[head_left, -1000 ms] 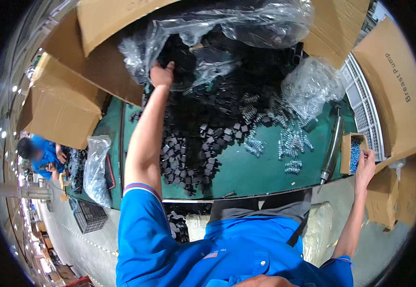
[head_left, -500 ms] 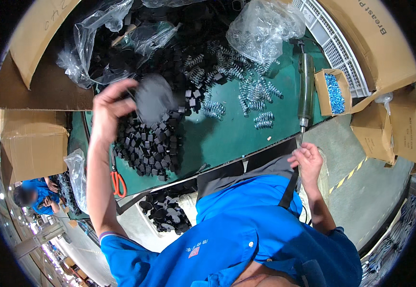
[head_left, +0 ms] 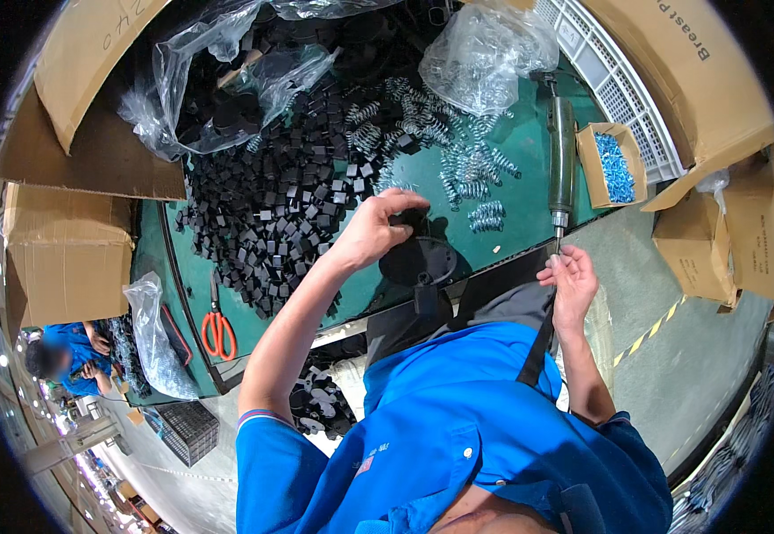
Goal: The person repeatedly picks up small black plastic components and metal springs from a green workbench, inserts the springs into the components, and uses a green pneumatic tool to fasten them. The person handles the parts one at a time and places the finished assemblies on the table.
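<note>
Head view: your R hand (head_left: 572,287) is nearest you, just off the front edge of the table (head_left: 520,238), thumb + forefinger drawn together at the tip of the bit (head_left: 560,242); too small to tell whether they grip the bit or a small pc on it. Left of it, approx. at the table edge, is the black disc (head_left: 418,261). It's round, w/ no clear long axis, but its tab (head_left: 425,299) points back toward you. Your L hand (head_left: 371,233) is the nearer one: disc is to its right and a bit your side, R hand well apart from it. L thumb and forefinger curl by the disc's far side, apart at the tips; can't tell if they pinch it.

Key relation: bit tip is to the disc's right, slightly farther out. Driver (head_left: 563,160) lies beyond your R hand, long axis running away from you, bit end pointing back at you.

Farther out: loose springs (head_left: 487,216) betw. disc and driver; black blocks (head_left: 262,240) heaped left of + beyond L hand; box (head_left: 590,169) of blue pcs (head_left: 616,169) right of driver; clear bag (head_left: 494,62) past the springs; white crate (head_left: 618,89) beyond the box.
</note>
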`<action>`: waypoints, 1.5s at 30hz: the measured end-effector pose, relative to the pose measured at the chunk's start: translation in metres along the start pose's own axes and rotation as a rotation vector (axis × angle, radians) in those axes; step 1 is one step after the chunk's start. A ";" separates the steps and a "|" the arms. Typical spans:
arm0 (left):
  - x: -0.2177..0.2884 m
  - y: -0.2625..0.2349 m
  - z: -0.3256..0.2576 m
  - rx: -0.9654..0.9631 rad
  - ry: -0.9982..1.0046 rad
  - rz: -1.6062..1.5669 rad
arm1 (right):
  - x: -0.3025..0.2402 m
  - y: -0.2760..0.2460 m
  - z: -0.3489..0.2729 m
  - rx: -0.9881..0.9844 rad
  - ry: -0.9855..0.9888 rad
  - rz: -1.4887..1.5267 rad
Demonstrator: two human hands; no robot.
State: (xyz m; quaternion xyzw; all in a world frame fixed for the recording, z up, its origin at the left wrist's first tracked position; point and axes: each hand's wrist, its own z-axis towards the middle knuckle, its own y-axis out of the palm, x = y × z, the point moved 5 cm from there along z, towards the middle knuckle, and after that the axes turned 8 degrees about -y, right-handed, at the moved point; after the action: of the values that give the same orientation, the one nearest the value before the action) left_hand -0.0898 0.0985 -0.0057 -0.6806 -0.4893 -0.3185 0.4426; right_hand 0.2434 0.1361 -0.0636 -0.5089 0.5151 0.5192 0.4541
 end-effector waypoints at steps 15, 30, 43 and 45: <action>0.016 0.001 0.019 0.693 0.339 0.199 | -0.006 -0.016 0.014 0.043 -0.139 -0.182; 0.027 -0.008 0.113 0.397 -0.205 0.587 | -0.056 -0.020 0.031 -0.025 -0.342 -0.298; 0.012 -0.016 0.034 0.467 0.123 0.146 | -0.064 0.077 0.028 -0.444 -0.344 -0.267; 0.013 -0.003 0.031 0.558 0.104 0.194 | -0.069 0.088 0.027 -0.459 -0.388 -0.276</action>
State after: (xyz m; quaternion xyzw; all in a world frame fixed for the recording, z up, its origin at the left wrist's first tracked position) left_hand -0.0879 0.1326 -0.0060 -0.5592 -0.4672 -0.1626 0.6653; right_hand 0.1586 0.1621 0.0105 -0.5544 0.2148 0.6426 0.4833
